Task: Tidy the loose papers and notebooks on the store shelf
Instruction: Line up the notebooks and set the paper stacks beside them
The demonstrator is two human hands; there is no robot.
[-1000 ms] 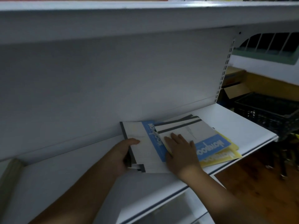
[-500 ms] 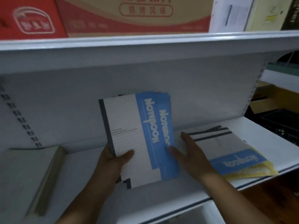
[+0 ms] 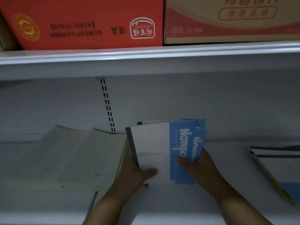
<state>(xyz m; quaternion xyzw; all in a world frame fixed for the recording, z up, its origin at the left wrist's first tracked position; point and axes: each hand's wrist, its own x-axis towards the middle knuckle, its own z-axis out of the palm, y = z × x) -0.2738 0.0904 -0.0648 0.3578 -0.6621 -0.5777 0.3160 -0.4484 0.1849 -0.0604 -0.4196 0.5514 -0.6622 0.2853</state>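
A small stack of white notebooks [image 3: 152, 143] with blue "Notebook" bands stands tilted up off the white shelf [image 3: 227, 156] in the middle. My left hand [image 3: 138, 174] grips its dark spine edge, thumb across the front cover. My right hand [image 3: 198, 166] holds the blue right edge, thumb on the front and fingers behind. A second pile of notebooks [image 3: 279, 164], with a yellow one underneath, lies flat at the right edge of the shelf. A stack of pale grey papers [image 3: 73, 159] lies flat on the left, touching the held stack's lower left.
An upper shelf [image 3: 146, 54] runs overhead, carrying a red carton [image 3: 84, 21] and a tan carton [image 3: 235, 20]. A slotted upright [image 3: 108, 108] runs down the back wall. A thin dark strip [image 3: 92, 203] lies near the front edge at the lower left.
Both hands lifted the notebook stack off the right pile, carried it leftward, and it now stands beside the grey papers. My right hand moved from flat on the pile to holding the stack's blue edge.
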